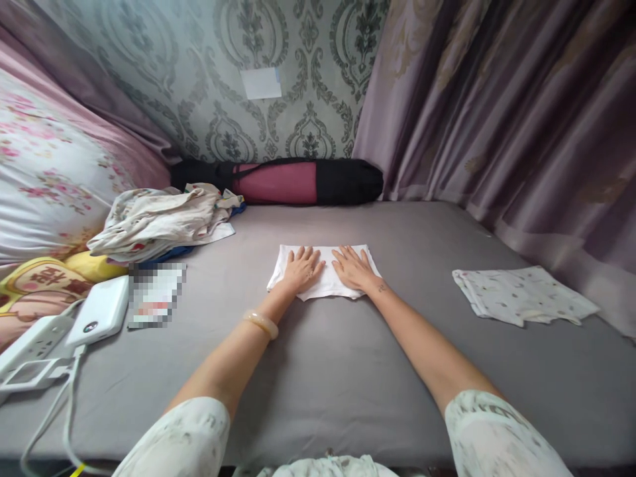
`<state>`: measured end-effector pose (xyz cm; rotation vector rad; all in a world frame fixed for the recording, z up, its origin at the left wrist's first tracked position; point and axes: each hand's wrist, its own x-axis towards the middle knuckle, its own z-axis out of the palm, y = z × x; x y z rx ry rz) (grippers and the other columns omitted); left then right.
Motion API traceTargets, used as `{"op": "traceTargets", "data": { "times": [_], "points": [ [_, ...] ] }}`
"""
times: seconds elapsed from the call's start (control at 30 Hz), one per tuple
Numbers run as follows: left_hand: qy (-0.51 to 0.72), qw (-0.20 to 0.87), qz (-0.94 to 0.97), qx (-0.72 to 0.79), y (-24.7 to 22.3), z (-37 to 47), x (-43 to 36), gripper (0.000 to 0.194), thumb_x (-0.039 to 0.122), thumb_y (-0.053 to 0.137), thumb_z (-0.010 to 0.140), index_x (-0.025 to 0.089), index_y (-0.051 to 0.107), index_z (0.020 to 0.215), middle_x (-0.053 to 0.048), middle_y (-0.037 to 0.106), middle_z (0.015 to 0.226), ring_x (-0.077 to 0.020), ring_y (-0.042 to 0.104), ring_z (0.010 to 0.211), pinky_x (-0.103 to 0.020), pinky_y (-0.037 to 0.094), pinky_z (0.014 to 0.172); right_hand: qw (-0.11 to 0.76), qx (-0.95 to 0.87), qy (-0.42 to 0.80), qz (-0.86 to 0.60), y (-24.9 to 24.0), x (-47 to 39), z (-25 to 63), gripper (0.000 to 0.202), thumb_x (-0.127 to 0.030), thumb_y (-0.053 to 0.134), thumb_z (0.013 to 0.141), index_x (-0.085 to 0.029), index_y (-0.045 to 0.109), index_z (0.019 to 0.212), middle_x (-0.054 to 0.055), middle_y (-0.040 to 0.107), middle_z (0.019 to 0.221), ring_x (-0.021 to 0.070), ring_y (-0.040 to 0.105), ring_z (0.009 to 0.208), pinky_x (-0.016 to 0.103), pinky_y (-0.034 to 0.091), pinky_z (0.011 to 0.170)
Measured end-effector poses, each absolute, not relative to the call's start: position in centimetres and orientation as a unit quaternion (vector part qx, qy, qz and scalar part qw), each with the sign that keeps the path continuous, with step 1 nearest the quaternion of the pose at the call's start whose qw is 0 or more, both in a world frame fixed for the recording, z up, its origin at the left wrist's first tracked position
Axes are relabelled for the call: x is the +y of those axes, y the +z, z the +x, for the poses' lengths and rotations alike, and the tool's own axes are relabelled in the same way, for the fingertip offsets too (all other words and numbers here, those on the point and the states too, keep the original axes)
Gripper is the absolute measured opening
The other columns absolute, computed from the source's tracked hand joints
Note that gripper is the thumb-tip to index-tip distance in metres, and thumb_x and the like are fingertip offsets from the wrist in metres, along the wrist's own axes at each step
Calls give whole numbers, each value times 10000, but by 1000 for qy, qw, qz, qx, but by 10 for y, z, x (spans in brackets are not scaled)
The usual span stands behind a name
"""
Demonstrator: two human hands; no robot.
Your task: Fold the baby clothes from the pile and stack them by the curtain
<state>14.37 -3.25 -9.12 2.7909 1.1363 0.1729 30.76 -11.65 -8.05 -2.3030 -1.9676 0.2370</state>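
Observation:
A small white garment [325, 285] lies folded flat on the grey bed sheet [318, 371] in front of me; its exact kind is hard to tell. My left hand [301, 270] rests palm down on its left half, fingers spread. On the right half, my right hand [354, 268] also lies flat with its fingers apart. Both palms cover part of the cloth, and a gap of bare white fabric shows between them. Off to the right lies a folded white garment with a small print [521, 295], apart from both hands.
Left are a heap of clothes [163, 222], a white power bank [99, 311] with cables, a power strip [37, 341] and a blurred packet [156, 295]. A black and dark-pink long bag [278, 182] lies along the wall. Curtains [497, 119] hang at the right.

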Motion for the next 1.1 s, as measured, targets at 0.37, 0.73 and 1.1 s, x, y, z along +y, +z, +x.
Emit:
{"op": "traceTargets", "data": {
  "times": [0.37, 0.73, 1.1],
  "points": [
    [67, 39, 920, 384, -90, 128, -35, 533, 477, 254, 992, 193, 412, 1415, -134, 369, 1522, -304, 268, 1431, -533, 202, 1146, 49, -624, 63, -777, -83, -129, 321, 588, -432, 175, 998, -182, 322, 1510, 108, 221, 1597, 256, 145, 1474, 526, 67, 1176],
    [70, 20, 915, 396, -87, 108, -40, 554, 475, 252, 990, 174, 404, 1430, -148, 349, 1536, -296, 246, 1447, -527, 167, 1165, 49, -619, 78, -780, -78, -144, 334, 611, -448, 176, 992, -171, 285, 1525, 124, 187, 1604, 266, 118, 1479, 522, 128, 1168],
    [39, 33, 901, 431, -93, 83, -41, 611, 514, 199, 988, 180, 349, 1477, -126, 274, 1579, -274, 200, 1471, -476, 175, 1176, 58, -623, 46, -779, -86, -170, 332, 586, -427, 222, 994, -173, 327, 1512, 116, 227, 1595, 259, 181, 1466, 459, 185, 1167]
  ]
}}
